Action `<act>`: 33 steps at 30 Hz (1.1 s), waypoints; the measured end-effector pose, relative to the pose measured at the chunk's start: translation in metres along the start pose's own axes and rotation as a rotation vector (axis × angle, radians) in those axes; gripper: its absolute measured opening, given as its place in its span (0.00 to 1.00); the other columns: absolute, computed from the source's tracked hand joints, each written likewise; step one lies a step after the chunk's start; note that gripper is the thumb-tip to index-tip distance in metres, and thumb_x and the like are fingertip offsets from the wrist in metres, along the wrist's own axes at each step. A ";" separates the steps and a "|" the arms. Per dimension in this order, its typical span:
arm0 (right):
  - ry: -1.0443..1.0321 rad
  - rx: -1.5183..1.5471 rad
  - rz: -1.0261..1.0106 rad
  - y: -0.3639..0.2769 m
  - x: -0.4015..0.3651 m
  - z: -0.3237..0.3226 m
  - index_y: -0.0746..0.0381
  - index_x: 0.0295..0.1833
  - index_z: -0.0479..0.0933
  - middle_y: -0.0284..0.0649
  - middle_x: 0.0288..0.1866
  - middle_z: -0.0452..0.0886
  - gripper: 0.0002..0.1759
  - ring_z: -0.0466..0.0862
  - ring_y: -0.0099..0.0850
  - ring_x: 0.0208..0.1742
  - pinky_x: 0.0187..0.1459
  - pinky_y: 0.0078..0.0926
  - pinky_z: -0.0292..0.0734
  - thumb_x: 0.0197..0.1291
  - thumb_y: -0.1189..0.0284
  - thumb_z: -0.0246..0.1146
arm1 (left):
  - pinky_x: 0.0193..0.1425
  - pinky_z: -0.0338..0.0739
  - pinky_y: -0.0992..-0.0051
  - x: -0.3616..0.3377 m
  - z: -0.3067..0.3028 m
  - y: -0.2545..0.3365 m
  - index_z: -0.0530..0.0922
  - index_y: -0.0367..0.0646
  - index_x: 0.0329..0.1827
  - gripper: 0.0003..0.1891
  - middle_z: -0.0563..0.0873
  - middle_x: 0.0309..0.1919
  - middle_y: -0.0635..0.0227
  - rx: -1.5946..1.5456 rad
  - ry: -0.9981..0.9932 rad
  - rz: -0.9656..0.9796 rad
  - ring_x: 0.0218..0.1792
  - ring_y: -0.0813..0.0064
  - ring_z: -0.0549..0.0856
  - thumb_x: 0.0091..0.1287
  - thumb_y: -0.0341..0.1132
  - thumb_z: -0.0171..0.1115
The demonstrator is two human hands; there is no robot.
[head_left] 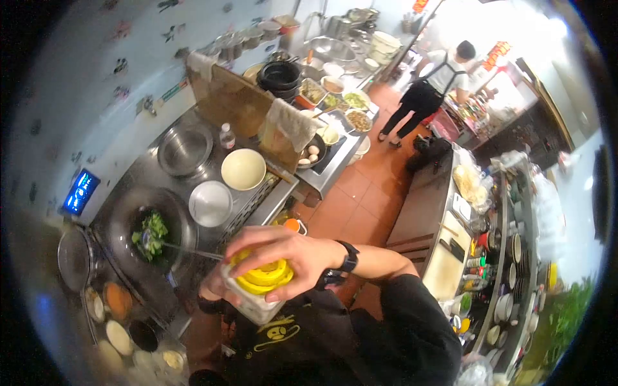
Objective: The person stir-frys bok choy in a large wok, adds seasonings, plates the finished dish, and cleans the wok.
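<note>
My right hand (pixel 286 257), with a dark watch on its wrist, is closed over the yellow screw lid (pixel 265 278) of a translucent plastic jar (pixel 257 309). The jar is tilted in front of my chest. Against the jar's left side is my left hand (pixel 215 286), partly hidden by the jar and my right hand; its fingers seem closed round the jar. A thin metal utensil handle (pixel 193 251) runs from the wok to behind my hands, where its end is hidden. Leafy greens (pixel 151 235) lie in the dark wok (pixel 122 222).
Beside the wok stand a metal bowl (pixel 211 203), a cream bowl (pixel 243 169), a metal basin (pixel 185 149) and a plastic bottle (pixel 227 136). Seasoning containers (pixel 118 300) are at lower left. Another person (pixel 438 87) stands further back. A knife lies on a cutting board (pixel 444 257) at right.
</note>
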State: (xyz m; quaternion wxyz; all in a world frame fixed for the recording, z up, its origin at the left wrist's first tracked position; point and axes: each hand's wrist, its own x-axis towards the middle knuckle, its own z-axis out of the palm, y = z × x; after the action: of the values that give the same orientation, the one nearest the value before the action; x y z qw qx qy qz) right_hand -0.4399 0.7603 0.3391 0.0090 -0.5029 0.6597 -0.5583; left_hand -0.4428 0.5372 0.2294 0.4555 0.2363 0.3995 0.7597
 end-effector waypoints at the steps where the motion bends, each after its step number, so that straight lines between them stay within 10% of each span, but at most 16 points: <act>1: -0.008 0.179 0.004 0.007 0.004 -0.005 0.63 0.60 0.80 0.53 0.63 0.77 0.31 0.78 0.49 0.62 0.63 0.45 0.71 0.57 0.53 0.70 | 0.67 0.71 0.66 -0.001 -0.001 0.003 0.72 0.39 0.63 0.43 0.78 0.60 0.60 -0.027 -0.009 0.019 0.61 0.66 0.77 0.42 0.39 0.84; 6: 0.290 0.615 0.244 0.064 0.001 -0.013 0.68 0.66 0.74 0.56 0.68 0.72 0.44 0.72 0.44 0.71 0.72 0.43 0.64 0.62 0.38 0.58 | 0.71 0.67 0.62 -0.013 -0.002 0.014 0.73 0.41 0.63 0.44 0.75 0.64 0.57 0.257 0.214 0.314 0.66 0.61 0.73 0.41 0.41 0.85; 12: 0.144 0.218 0.315 0.109 -0.005 0.005 0.65 0.68 0.73 0.48 0.69 0.75 0.26 0.73 0.40 0.70 0.71 0.38 0.65 0.72 0.60 0.58 | 0.75 0.62 0.57 -0.026 0.006 0.019 0.73 0.44 0.64 0.45 0.71 0.69 0.53 0.828 0.547 0.551 0.72 0.55 0.67 0.39 0.42 0.87; 16: -0.277 -0.296 -0.014 0.071 0.030 -0.052 0.63 0.58 0.81 0.39 0.47 0.83 0.25 0.85 0.33 0.41 0.42 0.29 0.81 0.57 0.64 0.73 | 0.76 0.60 0.54 -0.056 0.014 0.031 0.71 0.44 0.65 0.47 0.66 0.72 0.51 1.148 0.684 0.346 0.74 0.49 0.65 0.38 0.42 0.86; 20: -0.540 -0.751 -0.220 0.052 0.061 -0.008 0.63 0.44 0.82 0.38 0.39 0.79 0.16 0.83 0.34 0.41 0.33 0.31 0.82 0.47 0.70 0.66 | 0.74 0.64 0.54 -0.081 0.018 0.020 0.70 0.44 0.65 0.46 0.66 0.72 0.49 1.302 0.906 0.342 0.72 0.47 0.68 0.40 0.45 0.83; 29: -0.699 -0.662 -0.104 0.047 0.124 0.065 0.63 0.44 0.83 0.41 0.35 0.83 0.13 0.86 0.36 0.33 0.33 0.33 0.83 0.51 0.73 0.67 | 0.74 0.66 0.56 -0.146 -0.001 0.001 0.74 0.40 0.67 0.48 0.66 0.72 0.50 1.248 1.273 0.514 0.72 0.48 0.68 0.38 0.45 0.83; 33: -0.466 -0.341 0.102 0.033 0.153 0.080 0.62 0.45 0.86 0.42 0.35 0.87 0.11 0.87 0.36 0.32 0.34 0.32 0.82 0.55 0.74 0.72 | 0.77 0.61 0.55 -0.188 -0.016 0.005 0.74 0.40 0.68 0.51 0.66 0.72 0.50 1.318 1.340 0.500 0.74 0.51 0.66 0.35 0.47 0.85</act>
State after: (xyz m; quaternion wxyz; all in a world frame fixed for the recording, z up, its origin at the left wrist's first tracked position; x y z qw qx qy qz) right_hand -0.4916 0.5951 0.3686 0.1038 -0.5779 0.7486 -0.3079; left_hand -0.3677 0.3642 0.2256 -0.2644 0.0404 0.8595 0.4356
